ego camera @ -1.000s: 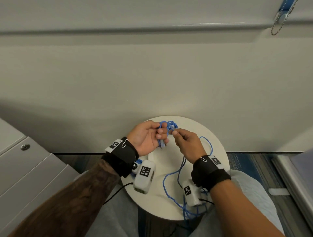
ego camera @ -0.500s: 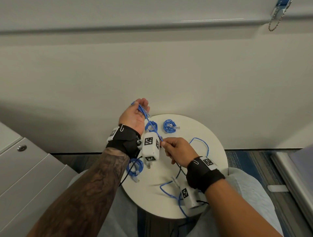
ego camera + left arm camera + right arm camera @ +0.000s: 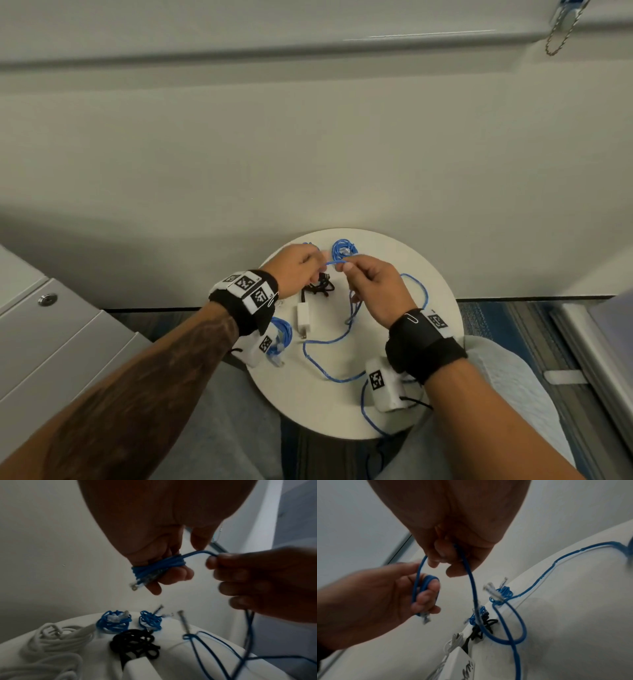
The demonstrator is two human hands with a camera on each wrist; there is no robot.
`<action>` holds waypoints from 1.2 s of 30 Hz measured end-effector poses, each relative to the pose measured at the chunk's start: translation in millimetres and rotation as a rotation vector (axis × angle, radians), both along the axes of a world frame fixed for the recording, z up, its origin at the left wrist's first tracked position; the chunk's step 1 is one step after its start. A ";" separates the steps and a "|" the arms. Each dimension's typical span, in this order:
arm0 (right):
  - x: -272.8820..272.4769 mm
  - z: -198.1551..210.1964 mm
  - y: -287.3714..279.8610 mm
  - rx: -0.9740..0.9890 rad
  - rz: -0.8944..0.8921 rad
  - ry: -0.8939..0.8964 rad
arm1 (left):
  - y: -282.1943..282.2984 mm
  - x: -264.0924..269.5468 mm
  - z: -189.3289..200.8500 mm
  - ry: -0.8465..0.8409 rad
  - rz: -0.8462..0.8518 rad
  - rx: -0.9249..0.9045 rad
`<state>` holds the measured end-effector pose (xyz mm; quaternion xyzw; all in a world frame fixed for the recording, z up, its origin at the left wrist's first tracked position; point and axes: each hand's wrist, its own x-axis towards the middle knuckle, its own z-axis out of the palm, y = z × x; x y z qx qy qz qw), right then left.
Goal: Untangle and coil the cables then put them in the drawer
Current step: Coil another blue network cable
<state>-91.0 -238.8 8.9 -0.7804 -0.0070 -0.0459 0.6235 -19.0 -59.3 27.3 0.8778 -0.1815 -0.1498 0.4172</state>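
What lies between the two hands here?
A short taut run of blue cable spans from the coil wound on the left hand to the right hand's pinch; nothing else, clearest in the left wrist view.

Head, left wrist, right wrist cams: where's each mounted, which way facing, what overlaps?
Head: on the head, looking down at the round table; both forearms and hands show.
Left wrist: under the left hand, facing its cable-wrapped fingers.
Right wrist: under the right hand, facing its pinch.
Shared: the blue cable strung between the hands.
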 end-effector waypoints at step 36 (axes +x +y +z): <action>-10.7 2.8 12.4 0.105 0.144 0.106 | -20.5 1.2 3.5 -0.039 0.198 -0.370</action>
